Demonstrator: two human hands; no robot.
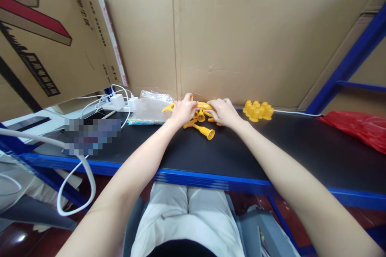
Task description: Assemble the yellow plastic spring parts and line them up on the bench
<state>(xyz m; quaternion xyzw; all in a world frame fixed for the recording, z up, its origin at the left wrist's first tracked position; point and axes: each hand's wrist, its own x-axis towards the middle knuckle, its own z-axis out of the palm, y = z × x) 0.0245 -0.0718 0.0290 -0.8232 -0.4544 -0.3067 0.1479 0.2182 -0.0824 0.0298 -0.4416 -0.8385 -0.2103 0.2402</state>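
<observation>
Both hands meet over a small pile of yellow plastic parts on the black shelf top. My left hand (183, 112) has its fingers closed around one end of a yellow plastic piece (204, 105). At its other end my right hand (223, 111) grips with thumb and fingers, hiding part of it. Just below lies a yellow part with a flared, cup-like end (207, 132). Another yellow flared part (200, 117) shows between the hands. A forked yellow piece (167, 107) sticks out left of my left hand.
Several yellow knob-like pieces (258, 111) stand grouped to the right. A clear plastic bag (150, 108) lies left of the hands, near white chargers (117, 101) with cables. A red plastic bag (356, 128) lies far right. Cardboard (241, 40) walls the back; a blue rail (205, 180) edges the front.
</observation>
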